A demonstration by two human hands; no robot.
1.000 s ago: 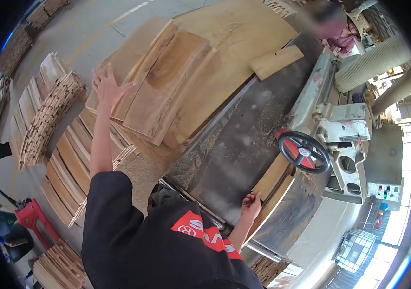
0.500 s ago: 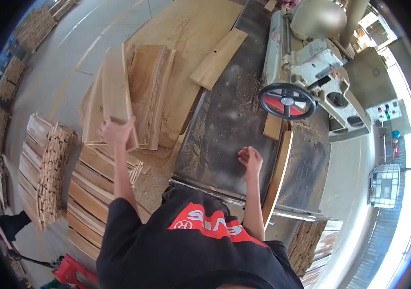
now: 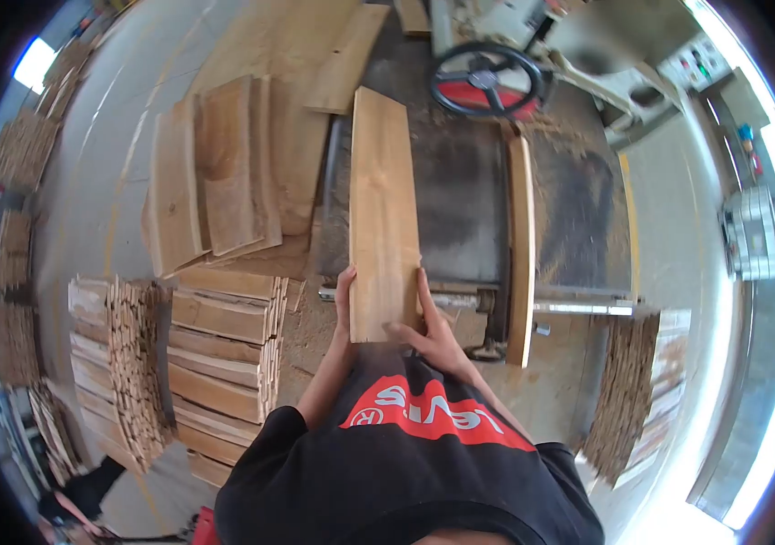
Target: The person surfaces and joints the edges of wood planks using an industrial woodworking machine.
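A long wooden board (image 3: 382, 209) lies in front of my body, its far end over the dark metal machine table (image 3: 464, 209). At the near left edge of the board, my left hand (image 3: 345, 300) is closed, its fingers partly hidden. My right hand (image 3: 431, 329) grips the near right edge, with some blur at the thumb side. Left of the table, several more boards (image 3: 174, 195) lie on a large plywood sheet (image 3: 242, 45).
A black handwheel (image 3: 487, 80) belongs to the machine ahead. Along the table's right side runs an upright wooden strip (image 3: 520, 245). Stacked planks (image 3: 215, 363) stand at lower left, with another stack (image 3: 623, 391) at lower right. A person's arm (image 3: 78, 513) shows at bottom left.
My left hand has brought the board from the pile on the left to the machine table. My right hand, empty before, now holds its right edge. The view has shifted.
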